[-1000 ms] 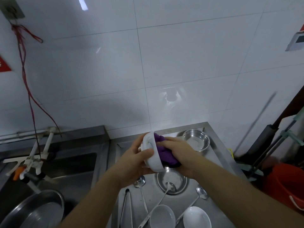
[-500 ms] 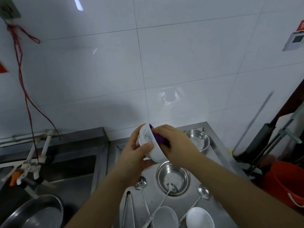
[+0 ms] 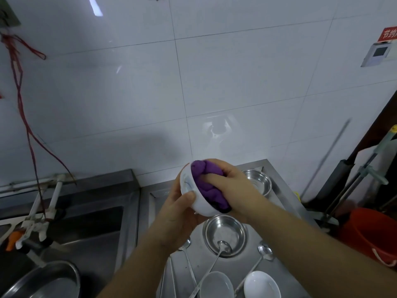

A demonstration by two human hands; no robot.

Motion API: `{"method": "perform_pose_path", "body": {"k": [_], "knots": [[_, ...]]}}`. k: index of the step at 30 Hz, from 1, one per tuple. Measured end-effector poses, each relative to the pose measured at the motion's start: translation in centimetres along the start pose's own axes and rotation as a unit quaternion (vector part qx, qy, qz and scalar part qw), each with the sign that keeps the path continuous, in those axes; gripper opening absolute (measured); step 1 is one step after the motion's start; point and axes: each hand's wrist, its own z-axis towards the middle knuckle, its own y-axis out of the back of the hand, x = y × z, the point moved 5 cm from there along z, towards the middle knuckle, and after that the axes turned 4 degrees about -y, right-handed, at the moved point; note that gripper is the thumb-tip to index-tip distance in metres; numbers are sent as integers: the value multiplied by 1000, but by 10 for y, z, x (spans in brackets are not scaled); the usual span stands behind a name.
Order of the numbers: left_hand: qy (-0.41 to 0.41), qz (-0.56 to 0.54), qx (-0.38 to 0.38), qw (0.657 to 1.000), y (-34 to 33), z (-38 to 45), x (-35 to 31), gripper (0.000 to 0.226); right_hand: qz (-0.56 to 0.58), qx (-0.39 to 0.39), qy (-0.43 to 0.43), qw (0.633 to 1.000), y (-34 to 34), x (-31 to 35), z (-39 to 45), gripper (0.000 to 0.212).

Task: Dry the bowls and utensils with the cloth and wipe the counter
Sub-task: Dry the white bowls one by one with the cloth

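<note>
A working kitchen: steel sink (image 3: 81, 229), steel counter (image 3: 277, 267), white-tiled wall (image 3: 236, 82).

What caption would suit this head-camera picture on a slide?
Left hand holds a white bowl while the right hand presses a purple cloth inside, above the steel counter.

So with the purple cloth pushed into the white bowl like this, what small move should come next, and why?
Probably turn the white bowl a little in the left hand while the right hand presses the purple cloth round the inside. The cloth is bunched against only part of the inner wall, and the bowl is held tilted above the counter, so a small turn would bring unwiped surface under it.
</note>
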Motion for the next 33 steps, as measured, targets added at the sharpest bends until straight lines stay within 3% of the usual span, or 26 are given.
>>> {"method": "perform_pose_path", "body": {"k": [4,8,10,13,16,19,21,25,27,30,33], "knots": [[-6,0,-27,1000,2,2,-4,106,-213,-65,154,963,1,10,4,34],[-19,35,-29,999,8,4,-11,99,-477,-43,285,830,4,17,9,40],[-34,53,-38,997,11,6,-15,96,-505,-25,235,830,5,13,16,36],[-46,103,-65,991,18,8,-17,91,-487,-5,85,869,10,8,25,17],[-45,173,-51,983,19,6,-16,96,-408,22,-31,912,19,1,23,17],[-31,213,-20,976,15,5,-14,102,-205,45,-139,968,27,-10,14,26],[-23,223,-11,974,11,4,-9,101,-61,24,-165,984,29,-15,11,33],[-40,234,-33,971,3,6,-8,98,179,-32,-200,963,24,-30,8,56],[-55,268,-45,961,0,10,-12,101,256,-55,-209,942,20,-39,8,54],[-58,306,-52,949,2,12,-17,110,318,-107,-193,922,29,-45,12,39],[-48,364,-60,928,6,9,-19,109,318,-151,-160,922,47,-47,12,40]]}}
